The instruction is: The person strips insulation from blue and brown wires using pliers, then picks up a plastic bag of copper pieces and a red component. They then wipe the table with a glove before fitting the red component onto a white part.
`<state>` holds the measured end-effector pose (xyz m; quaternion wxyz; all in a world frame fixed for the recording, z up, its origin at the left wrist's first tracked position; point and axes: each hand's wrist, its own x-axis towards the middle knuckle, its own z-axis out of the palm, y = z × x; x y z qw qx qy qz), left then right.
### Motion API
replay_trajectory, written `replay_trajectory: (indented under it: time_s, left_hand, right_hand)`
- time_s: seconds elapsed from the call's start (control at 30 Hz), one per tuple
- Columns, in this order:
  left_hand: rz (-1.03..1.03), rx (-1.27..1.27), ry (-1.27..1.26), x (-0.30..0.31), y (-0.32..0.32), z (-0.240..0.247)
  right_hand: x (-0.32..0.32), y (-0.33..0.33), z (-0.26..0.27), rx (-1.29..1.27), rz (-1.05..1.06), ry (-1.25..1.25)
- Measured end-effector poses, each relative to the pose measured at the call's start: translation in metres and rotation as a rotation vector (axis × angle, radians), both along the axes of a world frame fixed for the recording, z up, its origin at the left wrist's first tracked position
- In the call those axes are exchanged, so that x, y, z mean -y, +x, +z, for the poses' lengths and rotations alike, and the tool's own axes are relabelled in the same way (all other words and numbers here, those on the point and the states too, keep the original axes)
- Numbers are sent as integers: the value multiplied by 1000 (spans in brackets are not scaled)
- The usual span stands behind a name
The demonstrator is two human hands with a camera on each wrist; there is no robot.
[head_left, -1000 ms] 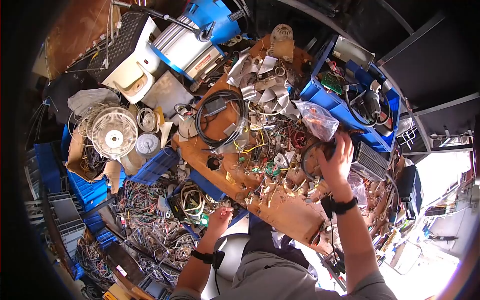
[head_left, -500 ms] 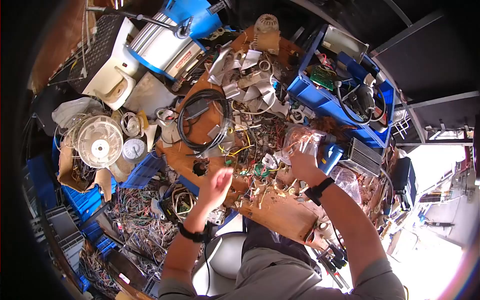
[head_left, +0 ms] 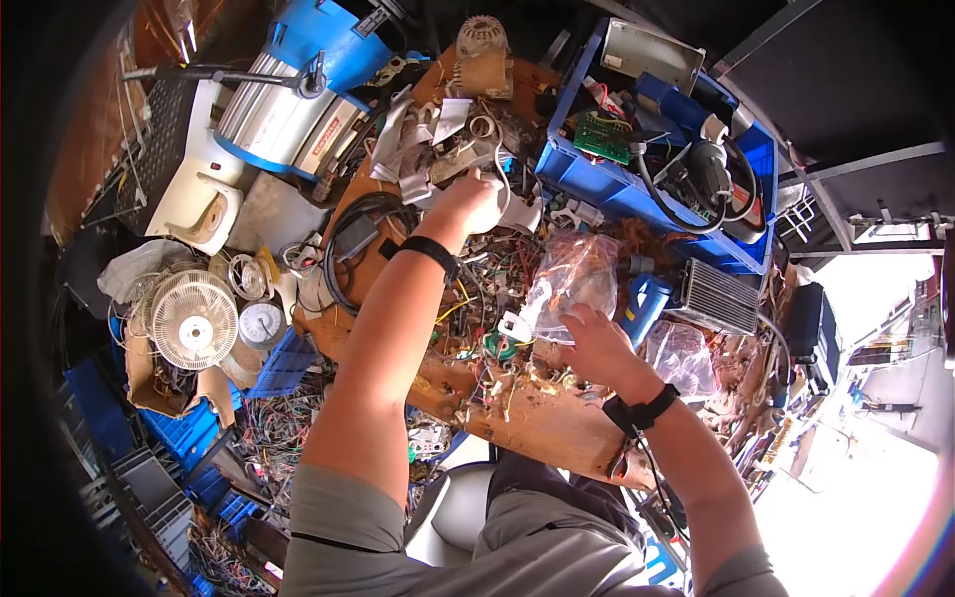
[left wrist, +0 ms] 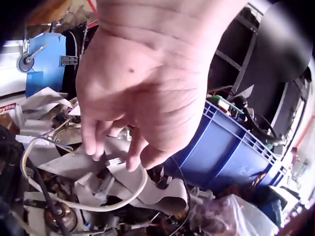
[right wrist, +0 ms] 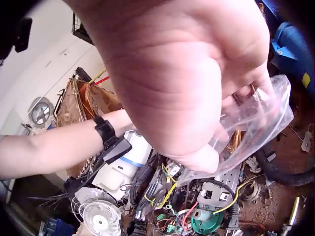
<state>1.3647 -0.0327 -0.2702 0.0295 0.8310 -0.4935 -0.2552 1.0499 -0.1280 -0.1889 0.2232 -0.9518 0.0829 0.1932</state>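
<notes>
My left hand [head_left: 470, 204] reaches over the heap at the back of the wooden board. Its fingers point down among grey flat ribbon strips [left wrist: 74, 164], and a white cable [left wrist: 110, 206] runs between thumb and index finger, which pinch it. My right hand [head_left: 600, 348] is at the near edge of a clear plastic bag [head_left: 577, 279]. In the right wrist view its thumb and fingers grip the film of the bag [right wrist: 261, 118]; the palm hides part of the fingers.
A blue crate [head_left: 597, 174] with a green circuit board stands at the back right. Beside the bag are a blue object [head_left: 647, 303] and a finned metal block [head_left: 721, 297]. A black cable coil [head_left: 338, 254] lies left; a fan grille [head_left: 194, 318] is farther left.
My left hand has moved up and away from me, from the board's near edge to the ribbon strips. The bag lies nearer the board's middle, with my right hand now at its near edge.
</notes>
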Motion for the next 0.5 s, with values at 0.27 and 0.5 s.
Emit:
replay_trajectory:
  time_s: [0.27, 0.5]
  left_hand:
    - [-18, 204, -72, -79, -92, 65]
    - [-56, 281, 18, -107, -105, 41]
  right_hand:
    - [14, -15, 17, -139, -65, 87]
    - [17, 75, 12, 290, 43, 20]
